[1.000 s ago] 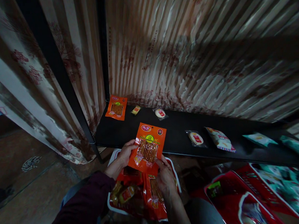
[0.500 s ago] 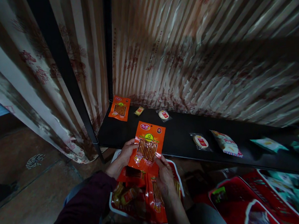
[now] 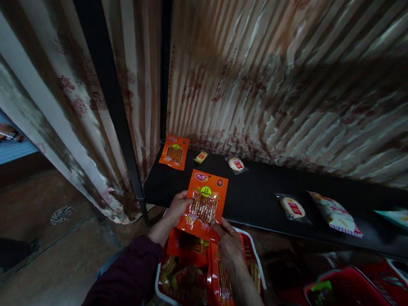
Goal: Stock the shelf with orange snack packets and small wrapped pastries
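Both hands grasp one orange snack packet [image 3: 204,203]: the left hand [image 3: 175,208] pinches its left edge and the right hand [image 3: 229,239] its lower corner. It is held upright just before the black shelf [image 3: 257,191] and above the red basket [image 3: 256,258] (more packets inside). This looks like mid-transfer to the shelf; laying it flat there calls for a forward reach and then a release.

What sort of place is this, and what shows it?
Probably a small shop: sealed snack packets spaced along a black shelf, an orange snack packet held above a red plastic basket of more.
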`<control>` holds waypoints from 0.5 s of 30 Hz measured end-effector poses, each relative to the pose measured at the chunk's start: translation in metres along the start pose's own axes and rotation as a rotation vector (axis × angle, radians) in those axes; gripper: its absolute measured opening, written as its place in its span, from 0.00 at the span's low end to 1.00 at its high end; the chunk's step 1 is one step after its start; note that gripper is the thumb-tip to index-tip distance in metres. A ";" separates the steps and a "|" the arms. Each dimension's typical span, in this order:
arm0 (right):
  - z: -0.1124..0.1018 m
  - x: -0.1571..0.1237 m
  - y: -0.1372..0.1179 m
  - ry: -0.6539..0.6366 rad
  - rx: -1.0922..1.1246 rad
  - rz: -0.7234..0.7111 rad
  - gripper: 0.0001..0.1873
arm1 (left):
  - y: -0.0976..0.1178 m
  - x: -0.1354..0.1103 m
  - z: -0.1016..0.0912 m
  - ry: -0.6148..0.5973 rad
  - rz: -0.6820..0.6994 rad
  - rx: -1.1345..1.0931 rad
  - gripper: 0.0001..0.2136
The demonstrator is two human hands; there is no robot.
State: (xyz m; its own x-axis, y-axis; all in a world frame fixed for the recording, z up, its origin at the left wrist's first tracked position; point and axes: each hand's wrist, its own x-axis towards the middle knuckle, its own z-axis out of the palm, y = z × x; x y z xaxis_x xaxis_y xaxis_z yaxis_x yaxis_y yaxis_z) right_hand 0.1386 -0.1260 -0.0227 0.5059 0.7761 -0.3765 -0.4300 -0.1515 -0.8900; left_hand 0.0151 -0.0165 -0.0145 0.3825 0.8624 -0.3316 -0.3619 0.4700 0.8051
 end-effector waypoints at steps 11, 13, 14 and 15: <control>0.010 0.011 0.005 0.092 -0.001 -0.017 0.21 | 0.006 0.001 -0.004 0.033 0.089 0.073 0.09; 0.010 0.011 0.006 0.126 -0.016 -0.043 0.21 | 0.005 0.003 -0.003 0.056 0.169 0.161 0.09; 0.009 0.011 0.007 0.132 -0.032 -0.061 0.21 | 0.004 0.004 -0.003 0.071 0.191 0.194 0.09; 0.008 0.010 0.007 0.134 -0.056 -0.080 0.21 | 0.003 0.004 -0.003 0.087 0.199 0.217 0.10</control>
State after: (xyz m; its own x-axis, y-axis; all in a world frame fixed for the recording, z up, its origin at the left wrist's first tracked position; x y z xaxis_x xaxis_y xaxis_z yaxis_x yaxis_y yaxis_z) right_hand 0.1348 -0.1144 -0.0311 0.6335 0.6993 -0.3311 -0.3434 -0.1294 -0.9302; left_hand 0.0131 -0.0110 -0.0149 0.2450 0.9507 -0.1903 -0.2284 0.2473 0.9416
